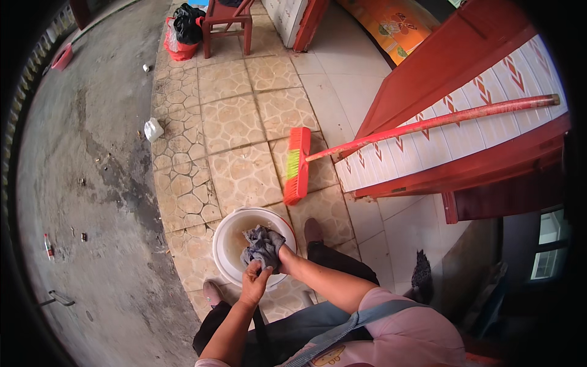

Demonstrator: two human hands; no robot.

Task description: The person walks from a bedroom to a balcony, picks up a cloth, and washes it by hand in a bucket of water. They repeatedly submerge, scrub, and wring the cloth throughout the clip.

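A bunched, wet-looking grey cloth (263, 245) is gripped between my two hands above a white bucket (222, 257). Cloudy brownish water (236, 238) shows inside the bucket, left of the cloth. My left hand (255, 280) pinches the cloth's near edge, fingers curled. On the cloth's right side is my right hand (287, 260), its fingers mostly hidden behind the folds. The bucket stands on patterned floor tiles between my feet.
A red-and-green push broom (300, 167) leans with its handle against a tiled wall with red borders. Farther off are a red wooden stool (228, 20) and a red bag (181, 50) with black plastic on it. A crumpled white bag (153, 130) lies at the concrete's edge.
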